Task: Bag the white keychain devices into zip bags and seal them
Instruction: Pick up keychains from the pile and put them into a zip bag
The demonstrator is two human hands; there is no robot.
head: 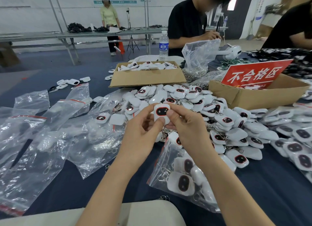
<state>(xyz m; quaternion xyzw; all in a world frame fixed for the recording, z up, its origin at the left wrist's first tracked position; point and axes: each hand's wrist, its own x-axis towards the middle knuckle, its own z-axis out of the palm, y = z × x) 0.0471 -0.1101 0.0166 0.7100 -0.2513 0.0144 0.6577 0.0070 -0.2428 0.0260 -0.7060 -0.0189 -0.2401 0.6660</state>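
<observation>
White glossy plastic, a rounded square with soft corners: the keychain device (pixel 161 113) is held upright between both hands, its dark oval screen with a red rim facing the camera. The left hand (pixel 143 129) pinches its left side, with the thumb pressed on the lower front corner and the other fingers curled around the back. The right hand (pixel 184 124) pinches the right side, with the thumb pad on the face just beside the screen and the index finger curled over the top corner. A thin metal key chain (pixel 163 133) dangles from the device's bottom edge, between the two palms.

Just under the right wrist and forearm lies a clear, crinkled zip bag (pixel 170 171) holding several of the same devices, screens showing through the film. Beyond the fingertips a loose heap (pixel 207 107) of white devices spreads to the right, smooth shells and chains jumbled together. On the left lie empty zip bags (pixel 42 141), shiny, creased film with red seal strips. All of it rests on dark navy cloth (pixel 101 183).

Farther back is a shallow cardboard box (pixel 146 76) filled with more devices. To the right, a second box (pixel 253 99) carries a red sign (pixel 253 73) with white characters. A plastic water bottle (pixel 163 44) stands upright behind the first box.
</observation>
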